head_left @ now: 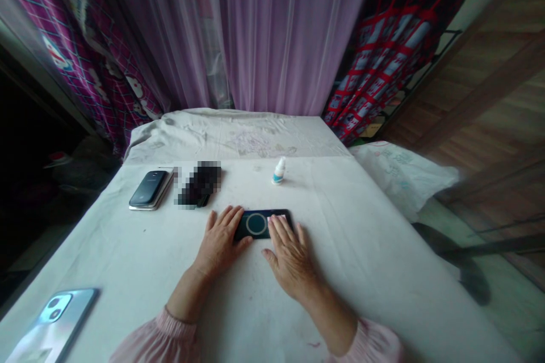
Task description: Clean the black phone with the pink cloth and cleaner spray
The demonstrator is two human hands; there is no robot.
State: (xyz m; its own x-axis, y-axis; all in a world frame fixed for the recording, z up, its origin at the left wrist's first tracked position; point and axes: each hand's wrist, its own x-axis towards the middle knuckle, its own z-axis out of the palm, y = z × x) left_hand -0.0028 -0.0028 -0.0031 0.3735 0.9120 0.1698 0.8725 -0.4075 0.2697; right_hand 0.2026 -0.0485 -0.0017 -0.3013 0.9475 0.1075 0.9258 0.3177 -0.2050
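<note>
Currently, on the table, from left: silver phone, dark phone, then left hand and right hand, fingers spread flat, touching a black case, apparently; small bottle stands behind.
</note>
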